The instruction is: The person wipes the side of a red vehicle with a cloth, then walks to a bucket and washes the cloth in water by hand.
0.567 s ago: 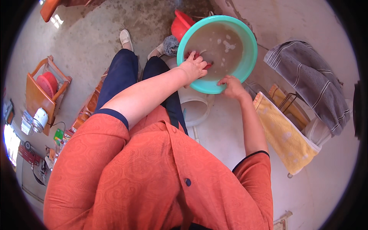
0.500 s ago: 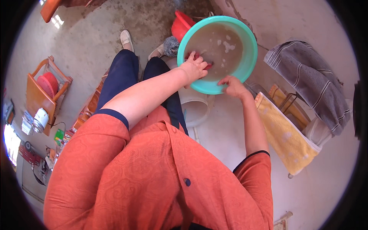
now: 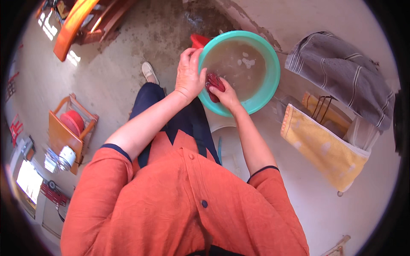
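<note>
A turquoise plastic basin [image 3: 273, 74] holds cloudy grey-brown water with patches of foam. My left hand [image 3: 190, 76] grips its left rim, with the thumb over the inner side and the fingers outside. Inside the basin, near that same rim, my right hand [image 3: 226, 96] is closed round a bunched, wet dark red cloth [image 3: 214, 83]. The cloth lies against the left inner wall, partly above the water. My right fingertips are hidden behind it.
A red plastic vessel [image 3: 199, 41] stands behind the basin. A white bucket [image 3: 228, 147] is below it. Grey striped towel [image 3: 341, 72] and yellow towel [image 3: 322, 149] hang at the right. A wooden chair [image 3: 64, 134] with a red seat stands left, and wooden furniture [image 3: 77, 27] at far left.
My left hand has left the water for the basin's left rim. My right hand has moved from the near rim into the basin and now holds the red cloth, which has come up.
</note>
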Demonstrator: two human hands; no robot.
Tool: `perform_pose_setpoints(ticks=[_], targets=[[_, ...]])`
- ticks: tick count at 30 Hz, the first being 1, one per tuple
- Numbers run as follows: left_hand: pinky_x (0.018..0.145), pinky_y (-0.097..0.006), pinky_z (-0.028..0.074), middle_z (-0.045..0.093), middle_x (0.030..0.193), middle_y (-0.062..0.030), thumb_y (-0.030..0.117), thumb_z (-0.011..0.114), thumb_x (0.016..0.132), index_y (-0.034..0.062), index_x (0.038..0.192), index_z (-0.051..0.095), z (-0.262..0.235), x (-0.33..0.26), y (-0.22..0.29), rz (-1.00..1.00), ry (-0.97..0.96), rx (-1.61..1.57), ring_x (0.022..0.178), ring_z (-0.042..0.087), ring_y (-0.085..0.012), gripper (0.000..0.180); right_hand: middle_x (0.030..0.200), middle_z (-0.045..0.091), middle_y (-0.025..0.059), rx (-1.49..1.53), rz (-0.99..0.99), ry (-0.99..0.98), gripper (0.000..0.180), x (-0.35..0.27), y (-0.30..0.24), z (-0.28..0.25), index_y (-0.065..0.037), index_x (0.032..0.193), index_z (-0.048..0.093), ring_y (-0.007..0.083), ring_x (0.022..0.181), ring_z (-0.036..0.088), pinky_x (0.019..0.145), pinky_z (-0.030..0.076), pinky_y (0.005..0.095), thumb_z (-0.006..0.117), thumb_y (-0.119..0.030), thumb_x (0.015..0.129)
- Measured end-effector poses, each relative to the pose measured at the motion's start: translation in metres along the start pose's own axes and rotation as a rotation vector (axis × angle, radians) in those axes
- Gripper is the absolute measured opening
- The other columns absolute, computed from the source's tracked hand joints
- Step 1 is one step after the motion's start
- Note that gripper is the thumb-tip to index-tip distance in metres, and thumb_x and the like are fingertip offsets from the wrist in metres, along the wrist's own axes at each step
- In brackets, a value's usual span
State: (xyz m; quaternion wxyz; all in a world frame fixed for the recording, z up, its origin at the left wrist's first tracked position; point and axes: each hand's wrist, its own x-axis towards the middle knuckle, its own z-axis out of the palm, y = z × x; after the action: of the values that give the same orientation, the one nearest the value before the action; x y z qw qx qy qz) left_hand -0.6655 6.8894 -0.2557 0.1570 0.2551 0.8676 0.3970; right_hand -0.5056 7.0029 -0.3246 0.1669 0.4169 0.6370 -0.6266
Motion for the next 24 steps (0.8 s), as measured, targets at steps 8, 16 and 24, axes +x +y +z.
perform_pose_setpoints(ticks=[8, 16, 24], targets=[[0.093, -0.041, 0.044, 0.057, 0.119, -0.0208, 0.019, 0.056, 0.087, 0.0134, 0.138, 0.041, 0.006, 0.006, -0.028, -0.322, -0.311, -0.118, 0.11, 0.054, -0.0369, 0.054, 0.12, 0.057, 0.016, 0.322, 0.021, 0.097, 0.068, 0.008, -0.059, 0.024, -0.001, 0.133, 0.041, 0.0252, 0.106, 0.058, 0.091, 0.047, 0.0349, 0.072, -0.026, 0.078], [0.094, -0.04, 0.044, 0.059, 0.119, -0.0194, 0.018, 0.058, 0.087, 0.0183, 0.139, 0.04, 0.01, 0.007, -0.035, -0.298, -0.319, -0.187, 0.111, 0.055, -0.0364, 0.056, 0.113, 0.06, 0.0067, 0.948, 0.086, 0.09, 0.045, 0.045, -0.093, -0.05, -0.015, 0.129, 0.044, 0.0233, 0.096, 0.062, 0.066, 0.055, 0.0424, 0.06, -0.029, 0.088], [0.095, -0.046, 0.043, 0.051, 0.122, -0.0219, 0.004, 0.069, 0.065, 0.0044, 0.123, 0.05, -0.025, 0.01, 0.051, 0.204, -0.13, 0.173, 0.112, 0.05, -0.0398, 0.062, 0.115, 0.061, 0.0064, 0.673, 0.258, 0.131, 0.047, -0.005, -0.04, -0.069, -0.023, 0.134, 0.043, 0.0237, 0.089, 0.064, 0.059, 0.054, 0.0395, 0.056, -0.034, 0.09]])
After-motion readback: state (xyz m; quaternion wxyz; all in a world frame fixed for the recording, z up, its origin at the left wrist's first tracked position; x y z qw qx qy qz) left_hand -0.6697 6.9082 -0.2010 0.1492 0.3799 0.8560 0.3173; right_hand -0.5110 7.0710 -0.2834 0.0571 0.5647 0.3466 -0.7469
